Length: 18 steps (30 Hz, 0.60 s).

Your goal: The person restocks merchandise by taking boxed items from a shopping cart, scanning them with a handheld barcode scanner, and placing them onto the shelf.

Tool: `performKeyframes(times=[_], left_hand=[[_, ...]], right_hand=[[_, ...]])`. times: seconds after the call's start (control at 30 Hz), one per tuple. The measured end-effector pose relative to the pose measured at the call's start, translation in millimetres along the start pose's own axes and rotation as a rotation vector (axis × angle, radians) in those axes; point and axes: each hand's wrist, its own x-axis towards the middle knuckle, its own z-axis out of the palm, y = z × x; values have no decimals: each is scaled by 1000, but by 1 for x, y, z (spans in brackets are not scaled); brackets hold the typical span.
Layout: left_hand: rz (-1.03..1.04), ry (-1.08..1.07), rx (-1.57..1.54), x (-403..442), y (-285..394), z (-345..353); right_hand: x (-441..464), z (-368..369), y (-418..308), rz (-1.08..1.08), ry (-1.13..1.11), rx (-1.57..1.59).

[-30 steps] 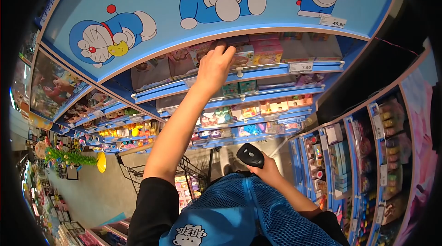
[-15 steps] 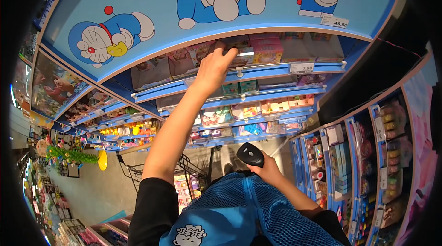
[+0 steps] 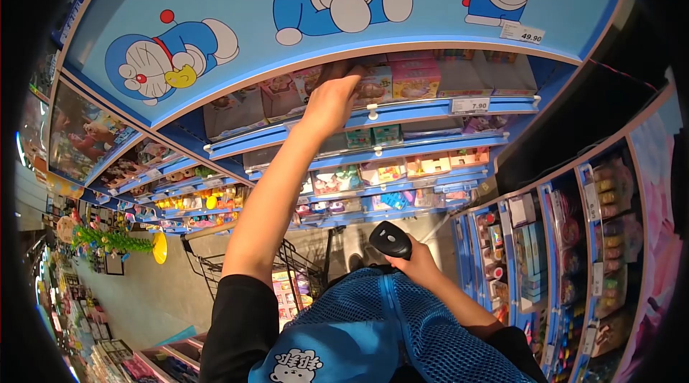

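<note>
My left hand [image 3: 331,102] reaches into the top shelf [image 3: 430,108] among small patterned boxes. Its fingers are bent downward past the box fronts, and their tips are partly hidden, so what they hold, if anything, does not show. Just right of it stand a patterned box [image 3: 375,83] and a pink box [image 3: 415,79]. Low in front of my body, my right hand [image 3: 420,264] is wrapped round the handle of a black handheld scanner [image 3: 390,240], whose head points up and left.
A black wire cart [image 3: 204,261] stands below my left arm. Lower shelves [image 3: 380,172] hold more small goods, and another stocked rack [image 3: 531,247] rises at the right. A blue cartoon panel [image 3: 265,24] overhangs the top shelf. A price tag [image 3: 469,105] reads 7.90.
My left hand has shifted slightly left and its fingers have turned, uncovering more of the patterned box beside it. My right hand keeps the scanner in the same place.
</note>
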Motion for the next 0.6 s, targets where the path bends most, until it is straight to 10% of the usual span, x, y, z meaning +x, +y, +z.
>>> performKeyframes(times=[0.6], left_hand=[[100,117,18,-9,-3,3]], right_hand=[[4,-3,-5,-25,-37,-19]])
